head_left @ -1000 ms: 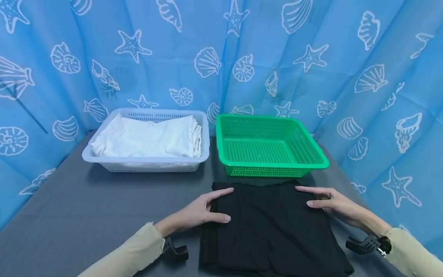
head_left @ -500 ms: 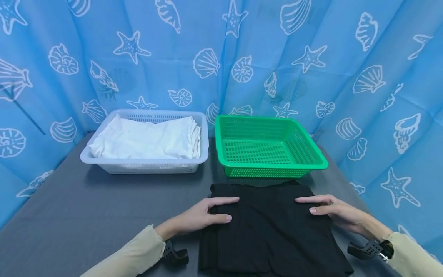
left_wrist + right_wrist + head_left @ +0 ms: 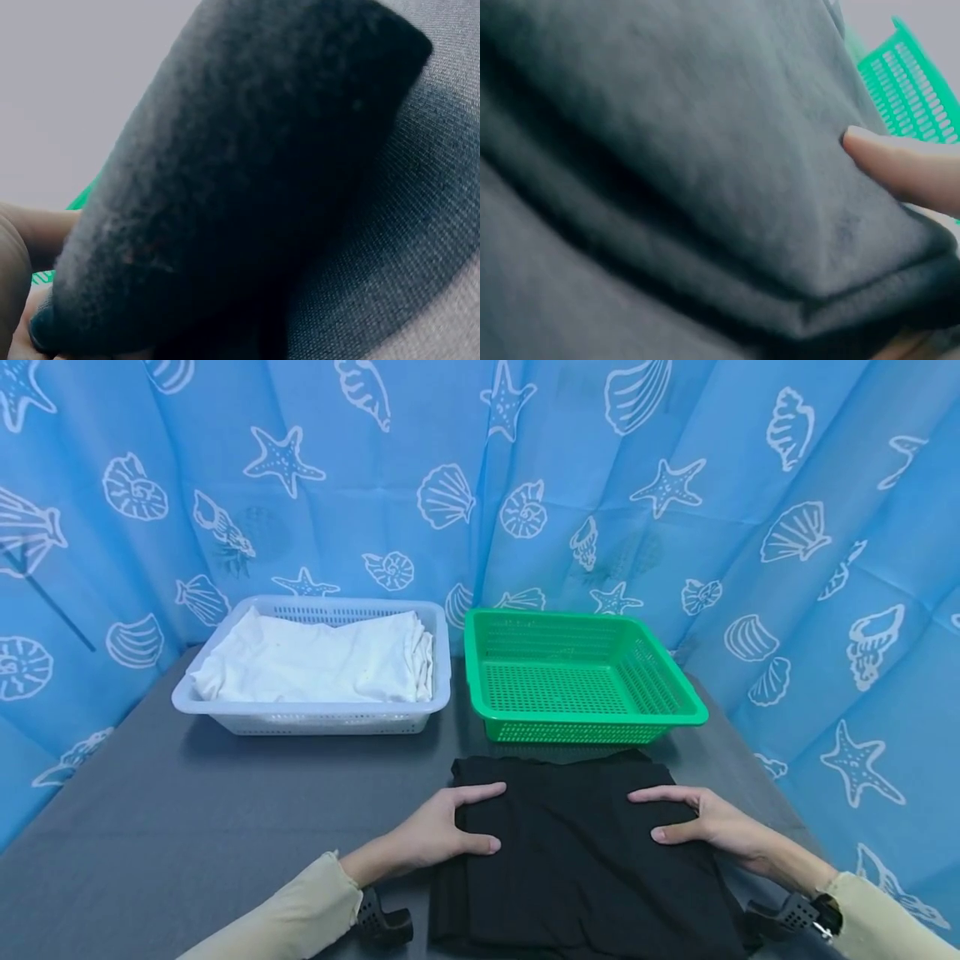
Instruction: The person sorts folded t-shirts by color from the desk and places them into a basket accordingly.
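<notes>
A folded black cloth [image 3: 577,868] lies at the front right of the table in the head view. My left hand [image 3: 442,835] grips its left edge, thumb and index finger on top. In the left wrist view, the edge of the black cloth [image 3: 240,172] rises large between thumb and fingers. From the right, my right hand [image 3: 720,827] holds the opposite edge, its thumb and index finger on the fabric. The right wrist view shows the thumb [image 3: 907,165] over the layered cloth [image 3: 727,150], with part of the hand below it. Most other fingers are hidden.
A green perforated basket [image 3: 588,718] stands just behind the black cloth. To its left is a white basket [image 3: 315,708] holding folded white cloth [image 3: 322,656]. Both rest on a grey-covered table [image 3: 225,810]. A blue shell-print curtain [image 3: 555,460] hangs behind.
My right hand has moved left and inward over the cloth, and its wrist now overlaps the cloth's right edge. The left hand has shifted only slightly. The baskets stay in place.
</notes>
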`<state>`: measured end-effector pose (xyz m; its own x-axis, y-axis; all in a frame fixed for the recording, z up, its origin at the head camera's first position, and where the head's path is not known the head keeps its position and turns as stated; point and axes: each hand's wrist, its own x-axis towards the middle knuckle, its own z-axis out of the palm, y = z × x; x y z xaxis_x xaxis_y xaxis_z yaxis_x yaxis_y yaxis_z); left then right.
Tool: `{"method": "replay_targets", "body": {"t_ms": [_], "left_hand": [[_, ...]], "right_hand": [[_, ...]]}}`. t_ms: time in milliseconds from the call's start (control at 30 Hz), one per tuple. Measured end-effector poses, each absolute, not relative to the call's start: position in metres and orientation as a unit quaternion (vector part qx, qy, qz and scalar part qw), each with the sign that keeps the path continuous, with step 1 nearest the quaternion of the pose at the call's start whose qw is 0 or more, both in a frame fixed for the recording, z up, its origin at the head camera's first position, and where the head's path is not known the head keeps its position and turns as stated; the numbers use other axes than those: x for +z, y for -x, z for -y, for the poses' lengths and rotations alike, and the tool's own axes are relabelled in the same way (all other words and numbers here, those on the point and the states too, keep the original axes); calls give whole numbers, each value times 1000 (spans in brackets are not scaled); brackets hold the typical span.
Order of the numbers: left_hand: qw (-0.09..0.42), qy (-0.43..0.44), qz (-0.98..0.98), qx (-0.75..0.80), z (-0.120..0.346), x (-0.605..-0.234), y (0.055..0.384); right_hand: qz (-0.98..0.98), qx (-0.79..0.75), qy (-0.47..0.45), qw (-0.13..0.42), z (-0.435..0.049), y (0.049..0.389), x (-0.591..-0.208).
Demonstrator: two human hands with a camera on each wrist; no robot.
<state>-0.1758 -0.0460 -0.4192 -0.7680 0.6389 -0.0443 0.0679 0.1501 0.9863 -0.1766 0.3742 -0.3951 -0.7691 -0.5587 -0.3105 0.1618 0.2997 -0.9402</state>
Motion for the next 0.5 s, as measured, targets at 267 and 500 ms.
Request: {"method": "replay_targets", "body": {"t_ms": [267,500], "left_hand": [[227,-251,-732,591,46,-421,175],[205,-260,-744,581,46,-419,173]], "right_hand": [[-778,-551,105,283,-365,169,-390],[-788,-543,102,272,-361,167,-378]]}}
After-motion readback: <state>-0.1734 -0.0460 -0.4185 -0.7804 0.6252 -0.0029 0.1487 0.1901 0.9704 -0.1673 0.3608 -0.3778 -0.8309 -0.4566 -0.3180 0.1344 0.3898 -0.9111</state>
